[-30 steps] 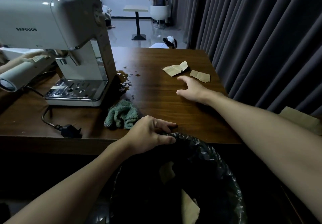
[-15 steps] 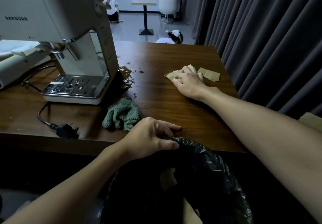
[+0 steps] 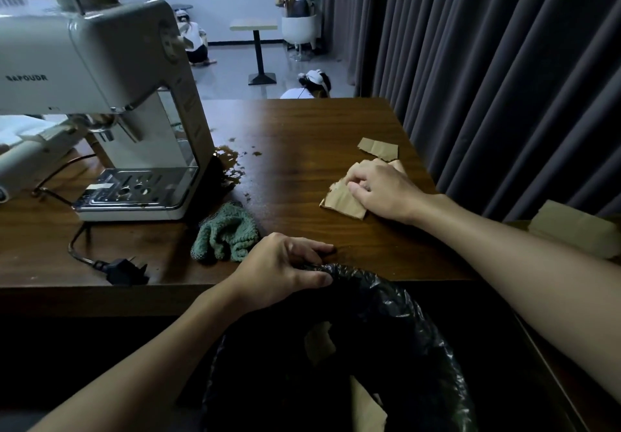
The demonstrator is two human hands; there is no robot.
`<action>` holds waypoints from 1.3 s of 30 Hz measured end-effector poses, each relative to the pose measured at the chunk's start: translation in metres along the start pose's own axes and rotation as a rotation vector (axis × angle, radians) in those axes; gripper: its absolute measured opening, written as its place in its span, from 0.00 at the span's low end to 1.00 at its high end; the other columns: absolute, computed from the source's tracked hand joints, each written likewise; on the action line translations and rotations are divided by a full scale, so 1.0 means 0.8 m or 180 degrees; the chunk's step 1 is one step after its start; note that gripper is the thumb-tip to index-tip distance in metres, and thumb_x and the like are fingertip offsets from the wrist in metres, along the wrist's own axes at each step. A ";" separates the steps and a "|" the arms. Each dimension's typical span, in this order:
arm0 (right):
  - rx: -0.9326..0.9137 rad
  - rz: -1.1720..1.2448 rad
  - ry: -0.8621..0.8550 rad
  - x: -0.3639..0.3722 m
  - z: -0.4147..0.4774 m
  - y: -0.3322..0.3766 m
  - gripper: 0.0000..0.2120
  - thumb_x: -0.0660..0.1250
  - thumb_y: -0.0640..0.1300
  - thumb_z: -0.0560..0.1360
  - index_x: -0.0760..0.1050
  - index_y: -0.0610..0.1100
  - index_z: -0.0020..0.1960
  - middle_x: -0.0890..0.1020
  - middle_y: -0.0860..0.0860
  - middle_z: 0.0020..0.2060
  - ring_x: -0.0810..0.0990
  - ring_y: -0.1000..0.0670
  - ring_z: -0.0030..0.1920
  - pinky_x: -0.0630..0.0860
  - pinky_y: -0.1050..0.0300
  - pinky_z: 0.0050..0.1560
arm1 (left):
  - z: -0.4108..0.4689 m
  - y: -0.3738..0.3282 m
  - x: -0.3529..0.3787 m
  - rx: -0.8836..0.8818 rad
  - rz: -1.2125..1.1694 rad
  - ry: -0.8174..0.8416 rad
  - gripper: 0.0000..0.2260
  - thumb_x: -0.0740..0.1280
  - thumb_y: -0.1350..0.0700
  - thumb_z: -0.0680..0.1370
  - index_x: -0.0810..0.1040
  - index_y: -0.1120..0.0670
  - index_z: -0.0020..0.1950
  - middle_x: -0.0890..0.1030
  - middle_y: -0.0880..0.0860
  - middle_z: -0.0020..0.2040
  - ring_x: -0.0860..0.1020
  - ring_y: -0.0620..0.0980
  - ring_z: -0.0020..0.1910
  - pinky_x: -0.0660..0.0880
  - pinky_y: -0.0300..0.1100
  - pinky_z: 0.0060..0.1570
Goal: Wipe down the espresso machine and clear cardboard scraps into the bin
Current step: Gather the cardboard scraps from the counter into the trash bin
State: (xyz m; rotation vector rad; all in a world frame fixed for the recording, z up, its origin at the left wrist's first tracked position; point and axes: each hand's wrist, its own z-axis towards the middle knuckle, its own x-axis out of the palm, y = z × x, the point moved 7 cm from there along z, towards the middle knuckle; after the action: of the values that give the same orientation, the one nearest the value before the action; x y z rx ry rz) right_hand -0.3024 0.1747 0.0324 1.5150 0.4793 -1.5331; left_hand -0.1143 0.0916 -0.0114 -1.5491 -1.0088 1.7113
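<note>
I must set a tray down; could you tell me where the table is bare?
Bare wood lies between the coffee spill and the cardboard scraps, back to the far edge. Crowded near the espresso machine, green cloth and plug.

Two cardboard scraps (image 3: 342,200) on table (image 3: 302,135); two in bin (image 3: 386,283); one espresso machine (image 3: 100,71); one cloth (image 3: 225,233).

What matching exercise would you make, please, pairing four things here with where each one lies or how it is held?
1 green cloth
2 power plug
3 near cardboard scrap
4 black bin liner

a rim gripped by the left hand
b under the right hand
c crumpled before the espresso machine
d at the table's front edge, left of the cloth

Pairs: 1-c, 2-d, 3-b, 4-a
</note>
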 end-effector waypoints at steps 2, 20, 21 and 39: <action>0.0055 -0.0041 0.0280 0.005 -0.008 -0.003 0.14 0.59 0.52 0.80 0.77 0.51 0.62 0.77 0.54 0.63 0.72 0.50 0.65 0.59 0.45 0.69 | 0.000 0.000 0.000 0.0016 -0.0010 0.0010 0.04 0.79 0.58 0.70 0.87 0.55 0.42 0.84 0.42 0.59 0.81 0.36 0.57 0.74 0.32 0.58; 0.1500 0.1705 -0.0086 -0.025 -0.067 -0.026 0.27 0.70 0.35 0.73 0.68 0.49 0.69 0.72 0.51 0.60 0.73 0.51 0.59 0.75 0.58 0.51 | 0.003 -0.001 -0.001 0.0122 0.0025 0.0015 0.05 0.79 0.57 0.70 0.88 0.55 0.44 0.84 0.42 0.59 0.81 0.35 0.56 0.76 0.35 0.59; 0.1491 0.1804 -0.0067 -0.028 -0.075 -0.023 0.25 0.70 0.34 0.73 0.70 0.49 0.67 0.74 0.51 0.60 0.74 0.51 0.59 0.76 0.56 0.54 | 0.004 0.000 0.000 0.0141 0.0003 0.0037 0.04 0.80 0.56 0.70 0.88 0.54 0.44 0.84 0.42 0.59 0.81 0.35 0.56 0.76 0.36 0.59; 0.1557 0.1960 0.0009 -0.026 -0.134 -0.013 0.15 0.67 0.36 0.75 0.78 0.46 0.60 0.82 0.48 0.56 0.79 0.49 0.60 0.75 0.52 0.63 | 0.010 0.011 0.004 0.0085 -0.0245 0.0097 0.05 0.80 0.56 0.69 0.88 0.54 0.43 0.84 0.41 0.57 0.81 0.39 0.57 0.77 0.49 0.65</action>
State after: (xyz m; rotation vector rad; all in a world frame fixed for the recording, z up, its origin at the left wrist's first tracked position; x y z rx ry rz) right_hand -0.2510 0.2720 0.0295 1.8061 -0.3748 -1.1918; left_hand -0.1218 0.0888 -0.0200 -1.4960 -1.0132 1.6374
